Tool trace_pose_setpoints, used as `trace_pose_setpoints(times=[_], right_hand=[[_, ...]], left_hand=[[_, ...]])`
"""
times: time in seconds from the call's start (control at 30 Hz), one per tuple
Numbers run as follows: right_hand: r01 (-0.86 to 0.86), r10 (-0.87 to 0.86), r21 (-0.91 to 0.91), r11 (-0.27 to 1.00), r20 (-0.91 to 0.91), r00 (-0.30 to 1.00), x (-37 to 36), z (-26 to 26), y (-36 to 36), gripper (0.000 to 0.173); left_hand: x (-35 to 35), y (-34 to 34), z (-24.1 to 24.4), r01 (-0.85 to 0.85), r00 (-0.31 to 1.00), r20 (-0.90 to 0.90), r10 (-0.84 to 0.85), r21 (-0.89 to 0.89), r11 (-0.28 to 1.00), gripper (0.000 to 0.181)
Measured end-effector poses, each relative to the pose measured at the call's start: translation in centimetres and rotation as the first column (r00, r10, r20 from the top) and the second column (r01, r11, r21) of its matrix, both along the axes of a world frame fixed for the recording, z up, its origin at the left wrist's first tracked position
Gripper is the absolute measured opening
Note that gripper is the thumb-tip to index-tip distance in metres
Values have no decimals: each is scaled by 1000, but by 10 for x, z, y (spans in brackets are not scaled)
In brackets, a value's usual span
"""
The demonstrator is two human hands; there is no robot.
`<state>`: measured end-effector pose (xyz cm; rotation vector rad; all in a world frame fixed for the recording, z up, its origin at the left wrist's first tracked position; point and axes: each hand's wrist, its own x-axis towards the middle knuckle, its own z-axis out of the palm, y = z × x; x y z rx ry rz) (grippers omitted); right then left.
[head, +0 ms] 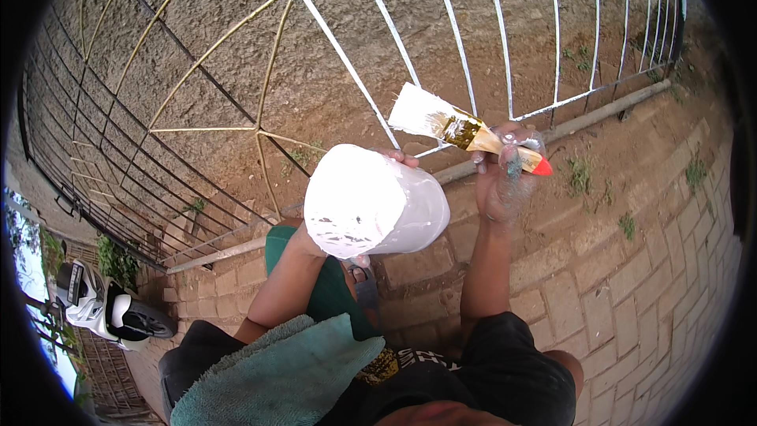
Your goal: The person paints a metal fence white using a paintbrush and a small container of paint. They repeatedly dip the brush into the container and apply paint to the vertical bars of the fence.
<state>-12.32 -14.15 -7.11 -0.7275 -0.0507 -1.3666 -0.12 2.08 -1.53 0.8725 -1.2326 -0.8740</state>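
Observation:
My left hand (404, 158) holds a white paint tub (424, 207) from beneath and behind, with fingertips showing at its far rim. The tub is tilted, and thick white paint (355, 192) fills the view of its mouth. A flat paintbrush (482, 137) is gripped by its wooden, red-tipped handle in my right hand (502, 189). White paint coats the bristles and smears the metal ferrule. Paint stains my right fingers and thumb. The bristles point left, in front of the white bars of a metal fence (449, 23); whether they touch is unclear, though the brush looks apart.
Leftward, the fence has gold curved bars (204, 59) and dark straight bars (230, 100). A rough wall (236, 0) rises behind it. Brick paving (627, 302) lies underfoot, with weeds (579, 176) along the soil strip. A green towel (278, 367) hangs over my chest; a white motorcycle (112, 307) stands far left.

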Motion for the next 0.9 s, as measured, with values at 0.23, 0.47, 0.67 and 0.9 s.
trace_pose_setpoints(times=[0.23, 0.47, 0.67, 0.9], right_hand=[[112, -119, -52, 992, -164, 979, -7, -4, -8, 23], [196, -236, -209, 958, -190, 953, -20, -10, -20, 15], [185, -282, -346, 920, -256, 925, -24, 2, -17, 12], [203, -311, -360, 910, -271, 911, -24, 1, -18, 12]], left_hand=[[-1, -2, 19, -223, 955, 214, 206, 56, 973, 82], [3, -5, 20, -214, 874, 445, 193, -3, 977, 71], [-5, -1, 20, -158, 972, 202, 121, 173, 972, 80], [-2, -1, 11, -133, 983, 146, 114, 127, 983, 120]])
